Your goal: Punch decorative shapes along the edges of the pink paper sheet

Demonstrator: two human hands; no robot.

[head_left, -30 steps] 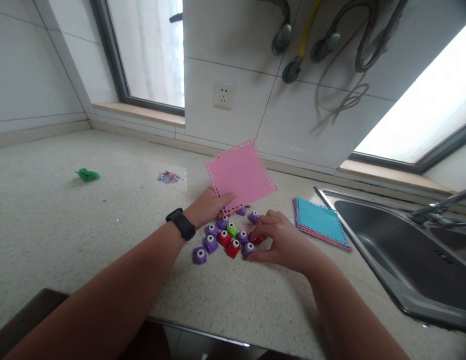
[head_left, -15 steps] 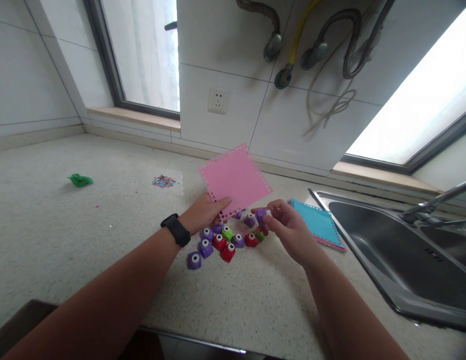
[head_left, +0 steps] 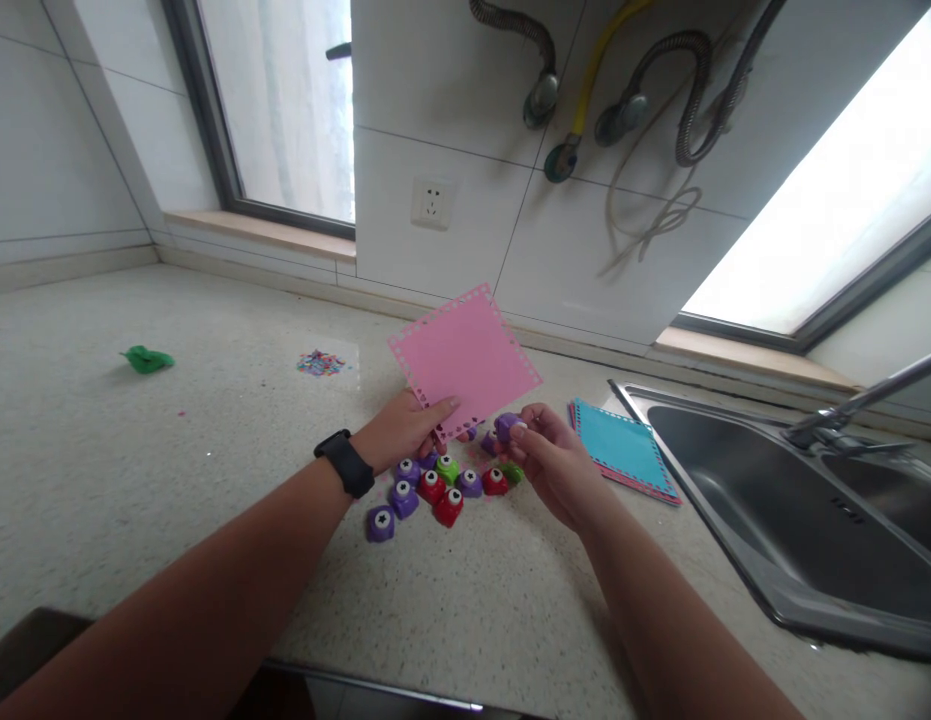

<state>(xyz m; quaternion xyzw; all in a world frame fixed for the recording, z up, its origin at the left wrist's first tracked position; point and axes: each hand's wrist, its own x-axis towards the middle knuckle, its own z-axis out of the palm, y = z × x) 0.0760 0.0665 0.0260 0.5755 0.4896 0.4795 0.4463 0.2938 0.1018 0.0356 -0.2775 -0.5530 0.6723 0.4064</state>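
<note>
A square of pink paper with small cut-out shapes along its edges is pinched by my left hand at its lower left side, thumb on top. My right hand grips a purple craft punch close to the paper's lower right edge; I cannot tell whether the two touch. Below on the counter lie several more punches: purple ones, red ones and a light green one, with shapes on their white buttons. Another green punch is partly hidden beside my right hand.
A stack of blue and pink punched sheets lies right of my hand, against the steel sink with its faucet. Colourful paper bits and a crumpled green item rest on the counter at the left.
My right hand has brought the purple punch a little left, nearer the pink paper's lower edge. My left hand still holds the paper. The whole view has shifted slightly.
</note>
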